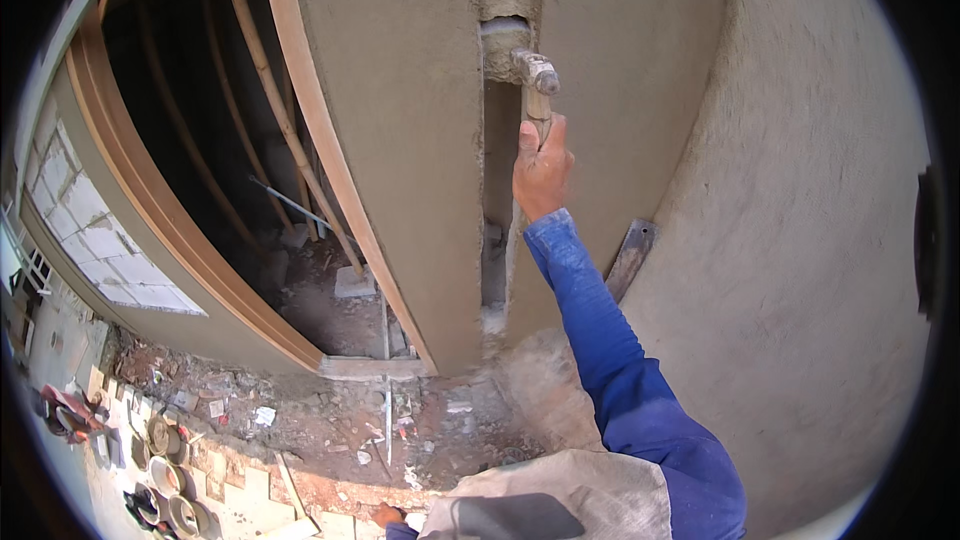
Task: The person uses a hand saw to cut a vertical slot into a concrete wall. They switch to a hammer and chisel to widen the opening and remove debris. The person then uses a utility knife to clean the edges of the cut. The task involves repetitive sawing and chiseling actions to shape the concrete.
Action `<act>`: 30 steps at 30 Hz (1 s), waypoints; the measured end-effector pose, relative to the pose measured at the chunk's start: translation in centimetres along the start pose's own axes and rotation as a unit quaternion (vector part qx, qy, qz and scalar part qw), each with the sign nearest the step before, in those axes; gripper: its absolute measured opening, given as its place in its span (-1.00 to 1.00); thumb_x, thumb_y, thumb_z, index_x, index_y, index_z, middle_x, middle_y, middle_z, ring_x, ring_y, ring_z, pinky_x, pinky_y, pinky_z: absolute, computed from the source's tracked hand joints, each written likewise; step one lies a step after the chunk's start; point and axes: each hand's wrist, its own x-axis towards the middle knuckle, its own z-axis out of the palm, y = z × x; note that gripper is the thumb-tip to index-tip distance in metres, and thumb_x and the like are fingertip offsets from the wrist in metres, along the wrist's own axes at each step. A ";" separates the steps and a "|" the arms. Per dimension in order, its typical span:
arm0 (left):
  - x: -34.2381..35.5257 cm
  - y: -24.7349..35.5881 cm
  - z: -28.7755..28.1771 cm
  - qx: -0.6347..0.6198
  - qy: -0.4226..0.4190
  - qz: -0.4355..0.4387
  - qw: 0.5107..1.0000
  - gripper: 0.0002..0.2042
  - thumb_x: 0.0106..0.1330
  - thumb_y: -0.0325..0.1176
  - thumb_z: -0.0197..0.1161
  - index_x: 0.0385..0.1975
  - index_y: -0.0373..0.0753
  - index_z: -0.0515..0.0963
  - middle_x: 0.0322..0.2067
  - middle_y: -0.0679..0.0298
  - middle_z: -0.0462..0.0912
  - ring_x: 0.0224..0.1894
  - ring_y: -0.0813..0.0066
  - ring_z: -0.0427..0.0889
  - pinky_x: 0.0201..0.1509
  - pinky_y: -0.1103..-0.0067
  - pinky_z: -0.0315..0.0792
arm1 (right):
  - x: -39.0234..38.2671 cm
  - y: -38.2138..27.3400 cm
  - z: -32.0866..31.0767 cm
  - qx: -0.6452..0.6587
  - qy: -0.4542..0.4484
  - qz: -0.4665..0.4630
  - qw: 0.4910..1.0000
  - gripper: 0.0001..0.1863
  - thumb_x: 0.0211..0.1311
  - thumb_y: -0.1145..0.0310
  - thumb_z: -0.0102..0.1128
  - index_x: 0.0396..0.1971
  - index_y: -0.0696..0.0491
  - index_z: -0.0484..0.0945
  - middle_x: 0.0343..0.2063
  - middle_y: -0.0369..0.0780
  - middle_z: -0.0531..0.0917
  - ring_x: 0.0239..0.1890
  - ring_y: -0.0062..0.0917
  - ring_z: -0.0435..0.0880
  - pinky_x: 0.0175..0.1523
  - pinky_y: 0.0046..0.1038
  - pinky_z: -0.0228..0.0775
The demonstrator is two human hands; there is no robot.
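Note:
My right hand (pixel 543 172) is closed around the handle of a hammer (pixel 540 75), its metal head upward. The hammer head is in front of a narrow vertical channel (pixel 500 180) cut into the grey plastered wall (pixel 410 140). Behind the head, a rough block of masonry (pixel 503 50) bridges the upper part of the channel, with a dark gap above it. Whether the head touches the masonry I cannot tell. My left hand (pixel 386 515) is low at the lower edge, beside my body; its fingers are too small and partly hidden to read.
Left of the channel is a doorway with a wooden frame (pixel 335 155) and bamboo poles (pixel 275 90) inside. A flat board (pixel 632 255) leans in the corner by the right wall (pixel 790 240). Rubble (pixel 330 420) covers the ground. Several buckets (pixel 165 475) and a person (pixel 70 410) are at lower left.

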 end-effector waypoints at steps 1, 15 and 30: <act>0.7 0.0 -0.1 0.024 -0.022 -0.012 0.999 -0.43 0.33 -0.26 0.17 0.14 -0.68 0.29 -0.07 -0.27 0.61 -0.01 -0.07 0.60 0.13 0.35 0.45 | 1.2 1.0 1.3 -0.036 -0.020 0.029 0.999 -0.60 0.51 0.03 -0.03 -0.10 0.13 0.40 -0.48 0.03 0.62 -0.39 0.07 0.63 -0.25 -0.09 0.43; -0.9 -0.3 -2.2 -0.087 -0.037 -0.072 0.993 -0.33 0.27 -0.32 0.23 0.35 -0.48 0.18 0.06 -0.26 0.54 -0.01 -0.03 0.62 0.09 0.33 0.50 | 0.1 2.5 2.3 -0.089 -0.061 0.076 0.991 -0.64 0.45 0.15 0.07 -0.01 0.13 0.34 -0.49 0.07 0.65 -0.39 0.13 0.63 -0.30 0.04 0.38; 0.4 -2.9 -2.1 -0.095 -0.049 -0.031 0.994 -0.39 0.27 -0.29 0.22 0.20 -0.63 0.27 -0.08 -0.24 0.61 -0.23 -0.05 0.67 -0.10 0.32 0.57 | -0.7 1.2 1.3 -0.059 -0.034 0.051 0.996 -0.65 0.47 0.08 0.06 -0.12 0.10 0.40 -0.39 0.08 0.67 -0.30 0.12 0.63 -0.26 -0.01 0.41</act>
